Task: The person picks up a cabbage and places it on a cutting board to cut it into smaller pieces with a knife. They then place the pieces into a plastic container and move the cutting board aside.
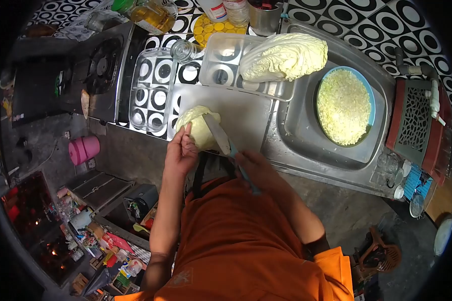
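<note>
A pale round cabbage (pixel 200 131) rests at the front left of a cutting board (pixel 246 113). My left hand (pixel 184 148) touches the cabbage's left side, its fingers bent together against the leaves. In my right hand (pixel 253 165) is a knife (pixel 219 134) with a blue handle, its blade lying over the right part of the cabbage. Behind the board, a long napa cabbage (pixel 289 57) lies across a clear plastic tray (pixel 218 59). To the right, a blue bowl (pixel 370 100) of finely chopped cabbage (pixel 344 108) stands in the steel sink.
The steel sink (pixel 291 123) borders the board's right side. Left of the board are a clear lidded tray (pixel 150 93), a glass jar (pixel 184 51) and a stove (pixel 103 65). An oil jar (pixel 153 19) and metal pot (pixel 265 19) stand at the back.
</note>
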A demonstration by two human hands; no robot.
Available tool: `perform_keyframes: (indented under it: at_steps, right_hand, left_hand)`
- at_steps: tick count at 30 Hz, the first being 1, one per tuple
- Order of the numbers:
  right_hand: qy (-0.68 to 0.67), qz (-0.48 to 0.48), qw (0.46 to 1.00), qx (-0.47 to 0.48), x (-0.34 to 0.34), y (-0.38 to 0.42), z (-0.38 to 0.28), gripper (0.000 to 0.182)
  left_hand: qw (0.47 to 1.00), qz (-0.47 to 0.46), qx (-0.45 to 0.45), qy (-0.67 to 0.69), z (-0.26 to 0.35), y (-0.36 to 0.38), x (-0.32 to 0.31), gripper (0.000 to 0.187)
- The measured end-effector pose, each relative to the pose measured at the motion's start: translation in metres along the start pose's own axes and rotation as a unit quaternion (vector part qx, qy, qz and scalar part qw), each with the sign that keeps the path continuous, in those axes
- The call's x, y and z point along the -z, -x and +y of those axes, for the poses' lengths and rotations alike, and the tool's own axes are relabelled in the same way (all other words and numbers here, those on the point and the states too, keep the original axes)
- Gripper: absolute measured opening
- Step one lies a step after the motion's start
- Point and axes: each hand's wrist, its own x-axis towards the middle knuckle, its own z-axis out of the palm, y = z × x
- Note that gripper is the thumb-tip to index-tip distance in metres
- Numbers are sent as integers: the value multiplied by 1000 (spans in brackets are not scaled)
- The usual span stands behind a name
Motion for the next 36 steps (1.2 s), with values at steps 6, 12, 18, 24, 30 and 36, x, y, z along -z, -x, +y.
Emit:
perform_keyframes:
  at_steps: [6,12,18,24,30,36]
  right_hand:
    - [-35,-33,999,20,3,-9,6,32]
    - [31,-7,996,78,0,-15,13,30]
    - [3,-18,997,77,2,-17,16,26]
    - [50,36,995,73,-15,-16,18,23]
    - [56,24,997,46,-14,1,12,22]
    - [118,65,990,44,-46,5,18,27]
  left_hand:
    - [1000,-17,14,16,1,1,2,26]
    - [996,-84,-5,-8,1,-2,19,34]
    - [924,7,-231,-306,-7,10,13,36]
    - [676,143,-390,-609,5,-17,51,43]
    - [633,-7,-541,-553,23,-39,54,54]
    - [741,-160,-422,-497,33,-56,64,54]
